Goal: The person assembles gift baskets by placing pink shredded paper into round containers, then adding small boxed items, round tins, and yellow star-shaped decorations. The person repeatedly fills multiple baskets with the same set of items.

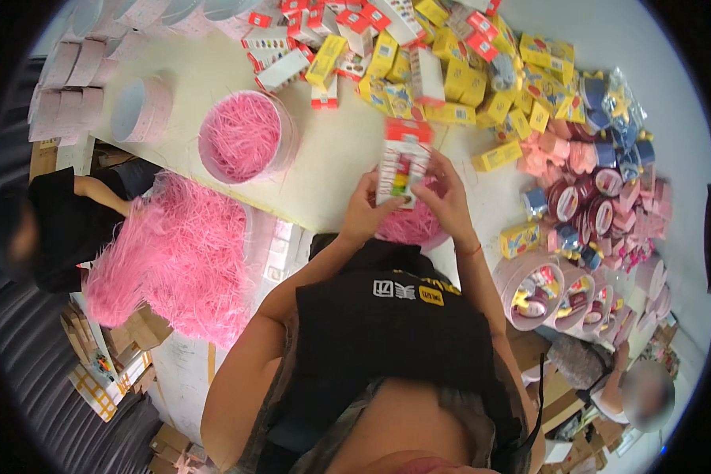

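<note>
1. Hands meet over the worktable: your bare left hand (365,207) and bare right hand (447,193) hold a slim rectangular red-and-white cardboard box (403,164) between them, gripping it around its lower half; fingers behind the box are hidden.

2. The box appears above a round pale-pink tub (438,243) lined with fluffy pink paper shreds (407,227), close in front of your black apron. Whether its lower end touches the shreds, you cannot tell from this angle.

3. The step in hand looks like handling or placing a single box at the tub. The next move, by that reading, calls for steadying it over the shreds, lowering it inside the rim and easing both hands off without crushing the card.

4. Your box shows a bright red upper end and a white front turned up toward you, with red, yellow and green patches down the panel. Slight blur softens the print; the sides look straight and no dent shows.

5. Beyond your hands, a loose heap of red-and-white cartons (286,71) spreads beside small yellow cardboard boxes (472,85) across the pale worktable (324,175).
</note>
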Motion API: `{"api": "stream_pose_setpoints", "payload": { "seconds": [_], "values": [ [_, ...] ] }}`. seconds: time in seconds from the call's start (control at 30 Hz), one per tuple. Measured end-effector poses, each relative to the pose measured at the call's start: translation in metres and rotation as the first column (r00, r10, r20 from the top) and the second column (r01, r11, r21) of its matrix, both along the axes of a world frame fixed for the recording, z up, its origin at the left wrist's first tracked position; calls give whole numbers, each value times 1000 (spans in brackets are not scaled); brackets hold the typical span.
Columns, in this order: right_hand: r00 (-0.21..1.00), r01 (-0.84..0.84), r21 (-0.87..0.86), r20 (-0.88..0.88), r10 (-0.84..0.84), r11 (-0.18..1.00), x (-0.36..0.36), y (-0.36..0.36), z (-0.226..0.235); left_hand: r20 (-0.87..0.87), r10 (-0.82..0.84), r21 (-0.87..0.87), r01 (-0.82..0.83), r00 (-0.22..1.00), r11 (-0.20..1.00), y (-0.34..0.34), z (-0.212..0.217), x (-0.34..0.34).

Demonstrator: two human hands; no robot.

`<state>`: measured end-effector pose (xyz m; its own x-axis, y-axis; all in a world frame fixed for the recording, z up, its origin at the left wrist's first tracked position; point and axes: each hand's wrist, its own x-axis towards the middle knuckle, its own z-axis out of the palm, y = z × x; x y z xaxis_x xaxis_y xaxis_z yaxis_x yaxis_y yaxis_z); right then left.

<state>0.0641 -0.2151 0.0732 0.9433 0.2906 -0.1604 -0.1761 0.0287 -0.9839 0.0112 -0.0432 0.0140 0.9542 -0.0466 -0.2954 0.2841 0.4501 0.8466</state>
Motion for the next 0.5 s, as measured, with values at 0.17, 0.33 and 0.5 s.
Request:
{"api": "stream_pose_setpoints", "payload": {
  "seconds": [0.17,0.33,0.5],
  "values": [
    [997,45,-9,-57,-45,999,-8,-41,-40,389,-72,735,-262,919,626,18,-3,-5],
    [989,-37,-233,129,69,972,-28,-21,-79,70,-238,748,107,969,655,51,-51,7],
    [999,4,-113,-32,-7,994,-19,-4,-163,226,-284,889,-78,932,451,38,-36,18]
  ]
}}
